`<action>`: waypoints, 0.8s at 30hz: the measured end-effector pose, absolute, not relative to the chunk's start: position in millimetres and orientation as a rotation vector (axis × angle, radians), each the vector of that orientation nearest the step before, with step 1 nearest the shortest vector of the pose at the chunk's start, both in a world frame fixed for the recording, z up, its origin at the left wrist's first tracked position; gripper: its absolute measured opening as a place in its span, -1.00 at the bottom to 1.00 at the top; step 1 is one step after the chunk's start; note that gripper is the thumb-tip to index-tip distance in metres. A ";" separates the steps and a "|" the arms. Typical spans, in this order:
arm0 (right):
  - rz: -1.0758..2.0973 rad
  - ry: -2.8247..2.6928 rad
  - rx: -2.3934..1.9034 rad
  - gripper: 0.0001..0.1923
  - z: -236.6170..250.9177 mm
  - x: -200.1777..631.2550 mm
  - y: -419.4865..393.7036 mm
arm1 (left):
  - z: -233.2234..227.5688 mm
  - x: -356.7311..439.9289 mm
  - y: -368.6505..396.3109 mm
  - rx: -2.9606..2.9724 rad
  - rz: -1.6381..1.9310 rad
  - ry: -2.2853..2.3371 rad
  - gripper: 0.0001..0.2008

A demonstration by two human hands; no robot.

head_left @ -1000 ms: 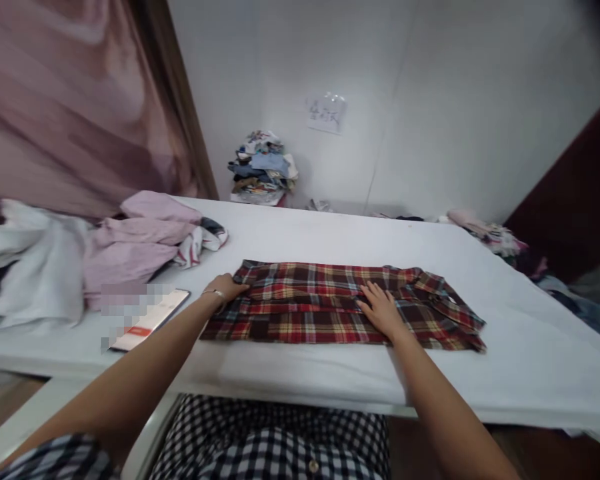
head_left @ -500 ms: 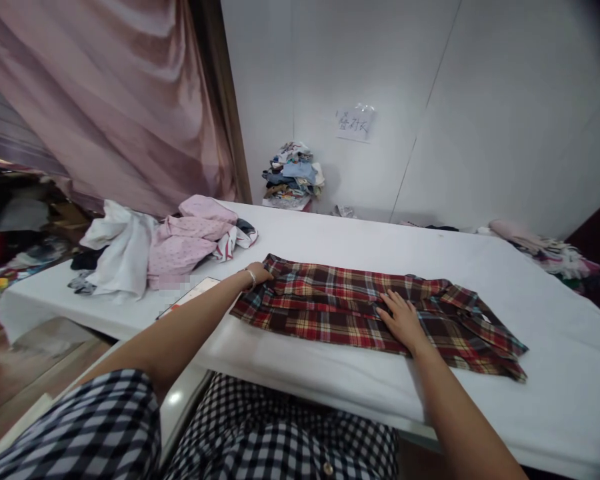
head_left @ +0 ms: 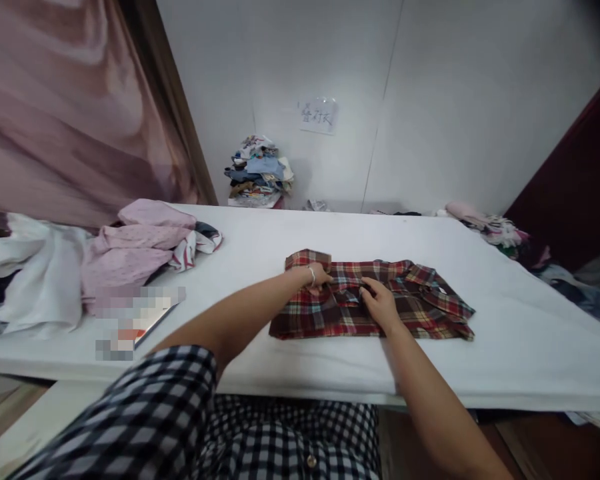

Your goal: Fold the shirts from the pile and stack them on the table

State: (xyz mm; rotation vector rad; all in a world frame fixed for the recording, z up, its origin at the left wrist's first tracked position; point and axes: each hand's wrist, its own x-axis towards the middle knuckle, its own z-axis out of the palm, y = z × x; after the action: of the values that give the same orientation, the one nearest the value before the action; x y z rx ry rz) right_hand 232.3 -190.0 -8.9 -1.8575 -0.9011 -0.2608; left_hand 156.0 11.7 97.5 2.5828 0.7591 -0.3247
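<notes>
The left hand (head_left: 319, 277) is pinching the folded-over end of the plaid shirt (head_left: 410, 303), fingers closed on cloth. The right hand (head_left: 377, 305) is pressing it mid-length, fingers curled. The shirt is lying on the counter (head_left: 505, 353), its long axis stretching rightward beyond both hands.

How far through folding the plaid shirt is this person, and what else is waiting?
Done: the plaid shirt lies as a narrow band on the white table. In hand: the left hand holds its left end, brought over the middle, beside the right hand pressing there. Left: a loose pink and white clothes heap.
</notes>
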 end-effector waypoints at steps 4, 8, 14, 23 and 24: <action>-0.219 -0.886 -1.848 -0.66 -7.0 230.5 -191.1 | 74.9 148.5 -1.0 2.469 -0.243 0.702 -0.57; -0.210 -0.872 -1.837 -0.68 -2.6 228.0 -192.2 | 87.3 119.1 31.2 2.472 0.038 0.674 -0.59; -0.314 -0.944 -1.810 -0.69 6.1 222.4 -190.2 | 87.4 79.3 79.3 2.592 0.350 0.928 -0.38; -0.226 -0.978 -1.861 -0.69 1.5 221.5 -190.8 | 32.1 121.9 55.8 2.758 -0.033 0.665 -0.21; -0.215 -0.977 -1.869 -0.69 0.7 222.1 -191.0 | 30.8 123.8 57.2 2.751 -0.037 0.658 -0.22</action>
State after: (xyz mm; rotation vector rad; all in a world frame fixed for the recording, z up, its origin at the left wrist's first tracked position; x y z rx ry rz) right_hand 222.1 -191.0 0.7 -1.8692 -0.9771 -0.2154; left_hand 123.8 57.2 30.8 2.7512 0.6580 -0.0372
